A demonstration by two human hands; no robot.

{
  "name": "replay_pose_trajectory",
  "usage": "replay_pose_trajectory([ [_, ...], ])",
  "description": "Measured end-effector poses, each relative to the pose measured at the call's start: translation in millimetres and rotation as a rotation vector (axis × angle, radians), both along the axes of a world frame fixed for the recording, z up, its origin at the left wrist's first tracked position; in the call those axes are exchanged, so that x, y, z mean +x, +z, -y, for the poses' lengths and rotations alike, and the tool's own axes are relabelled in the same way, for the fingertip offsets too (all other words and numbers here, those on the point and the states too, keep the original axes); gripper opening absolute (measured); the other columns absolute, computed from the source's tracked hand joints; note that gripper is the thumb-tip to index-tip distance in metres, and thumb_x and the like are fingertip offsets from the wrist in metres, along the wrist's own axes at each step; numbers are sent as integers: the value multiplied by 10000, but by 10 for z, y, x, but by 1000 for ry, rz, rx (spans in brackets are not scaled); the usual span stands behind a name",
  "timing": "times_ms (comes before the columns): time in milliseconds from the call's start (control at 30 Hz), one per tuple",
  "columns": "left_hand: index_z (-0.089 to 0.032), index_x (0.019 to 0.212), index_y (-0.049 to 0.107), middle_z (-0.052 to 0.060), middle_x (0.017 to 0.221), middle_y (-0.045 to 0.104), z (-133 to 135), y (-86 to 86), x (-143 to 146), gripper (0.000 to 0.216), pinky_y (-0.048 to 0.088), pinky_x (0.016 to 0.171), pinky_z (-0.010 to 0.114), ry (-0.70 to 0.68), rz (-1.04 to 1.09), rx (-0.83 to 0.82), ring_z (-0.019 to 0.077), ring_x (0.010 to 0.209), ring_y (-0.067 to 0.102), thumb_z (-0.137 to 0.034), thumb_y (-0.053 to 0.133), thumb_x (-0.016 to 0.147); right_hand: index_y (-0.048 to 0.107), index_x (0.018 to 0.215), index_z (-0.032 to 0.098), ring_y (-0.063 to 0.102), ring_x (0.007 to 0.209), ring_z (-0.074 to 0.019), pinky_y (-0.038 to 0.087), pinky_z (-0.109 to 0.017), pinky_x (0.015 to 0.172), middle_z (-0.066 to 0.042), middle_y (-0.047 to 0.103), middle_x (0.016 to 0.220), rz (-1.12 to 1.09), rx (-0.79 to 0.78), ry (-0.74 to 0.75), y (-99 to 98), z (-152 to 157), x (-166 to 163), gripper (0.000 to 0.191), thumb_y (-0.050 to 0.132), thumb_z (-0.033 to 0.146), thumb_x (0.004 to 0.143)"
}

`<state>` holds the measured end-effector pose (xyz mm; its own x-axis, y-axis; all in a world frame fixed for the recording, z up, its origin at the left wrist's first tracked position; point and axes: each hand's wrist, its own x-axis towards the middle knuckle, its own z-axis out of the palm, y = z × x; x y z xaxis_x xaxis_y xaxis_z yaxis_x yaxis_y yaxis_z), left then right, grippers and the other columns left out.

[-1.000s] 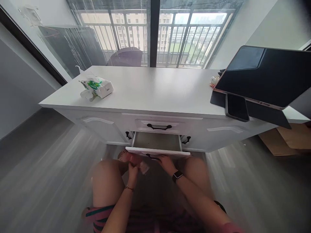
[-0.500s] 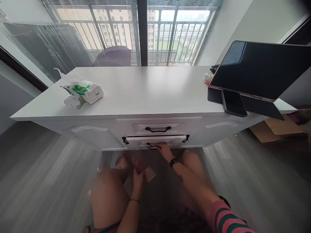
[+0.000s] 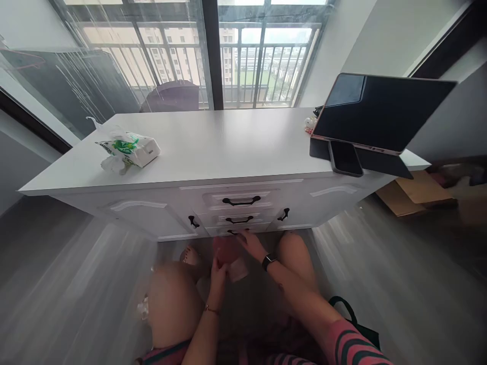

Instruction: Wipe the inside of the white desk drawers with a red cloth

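Note:
My left hand [image 3: 218, 276] is closed on a pinkish-red packet with a pale lower end [image 3: 228, 253]; its exact kind is hard to make out in the dim light. The packet hangs between my knees, just in front of the white cabinet [image 3: 125, 220]. My right hand [image 3: 251, 245], with a dark watch at the wrist, reaches to the lowest drawer handle [image 3: 233, 232]. Its fingers are stretched out at the handle's right end, thumb apart. Above it are the middle drawer handle [image 3: 239, 220] and the top drawer handle [image 3: 241, 201]; both drawers sit flush.
On the cabinet top lie a tissue pack [image 3: 133, 149] at left and, at right, a propped tablet [image 3: 380, 111] with a phone [image 3: 345, 158] before it. Cardboard [image 3: 418, 192] lies on the floor at right. A dark bag [image 3: 361, 329] is beside my right leg. Windows stand behind.
The middle drawer, slightly out before, is now pushed in. My right hand has moved down from its handle to the lowest one. My left hand has raised the packet slightly. The view has shifted.

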<state>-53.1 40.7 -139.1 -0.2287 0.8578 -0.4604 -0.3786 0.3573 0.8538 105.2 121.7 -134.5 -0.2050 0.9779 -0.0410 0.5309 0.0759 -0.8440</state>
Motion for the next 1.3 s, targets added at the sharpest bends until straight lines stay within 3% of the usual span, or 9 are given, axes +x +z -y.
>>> replay_pose_trajectory([
  [100,-203,971,623,-1,826,639,58,243,47,449,421,622,217,-15,145,44,118,697,561,-116,634,531,630,1140,167,623,1006,-217,466,-372,891,-104,674,1106,-98,-66,26,145,315,15,400,416,427,924],
  [200,-219,1000,639,13,880,670,185,581,107,502,450,714,244,-57,234,90,157,817,599,-99,661,513,658,1065,153,625,986,-206,476,-348,856,-88,694,1043,-244,-122,30,462,627,66,501,319,500,943],
  [400,-245,1152,601,48,1119,662,581,1161,259,574,414,937,328,-170,288,263,231,1106,562,-143,706,597,636,1014,178,590,905,-190,450,-297,807,-32,671,970,-572,-79,-68,1230,1213,171,344,614,456,814],
  [500,-238,1222,550,82,1229,607,708,1418,289,592,404,967,370,-120,276,367,265,1161,536,-271,726,658,636,1032,199,590,930,-192,453,-298,835,-21,671,985,-670,-50,-109,1403,1447,179,316,642,411,799],
  [633,-242,1225,499,90,1168,628,813,1698,260,598,459,867,369,-66,270,358,242,1016,612,-381,732,692,651,1047,215,607,921,-200,473,-317,848,-17,687,976,-737,-77,-131,1504,1666,175,343,680,403,762],
  [767,-195,1068,589,80,1046,674,921,1836,254,394,473,792,320,-83,248,293,216,922,634,-344,719,727,658,1051,218,608,908,-191,478,-311,839,-11,691,971,-746,-68,-102,1618,1798,201,342,694,383,754],
  [933,-176,906,678,53,927,706,999,1895,283,259,480,806,311,-26,399,254,193,854,646,-291,749,685,651,1078,231,597,941,-195,466,-309,859,-7,682,998,-752,-72,-80,1695,1892,266,385,706,413,743],
  [1133,-188,915,669,52,956,707,1035,1963,270,258,501,786,310,61,443,250,197,880,649,-287,747,690,641,1098,203,589,969,-216,468,-328,867,-33,667,1038,-779,-169,-26,1602,1983,270,483,714,489,715],
  [1300,-188,846,635,24,888,687,1022,1953,254,232,495,755,272,115,414,303,165,828,634,-255,762,664,628,1152,231,569,1077,-217,420,-372,983,-34,656,1137,-936,-245,-58,1633,2047,190,422,691,404,773],
])
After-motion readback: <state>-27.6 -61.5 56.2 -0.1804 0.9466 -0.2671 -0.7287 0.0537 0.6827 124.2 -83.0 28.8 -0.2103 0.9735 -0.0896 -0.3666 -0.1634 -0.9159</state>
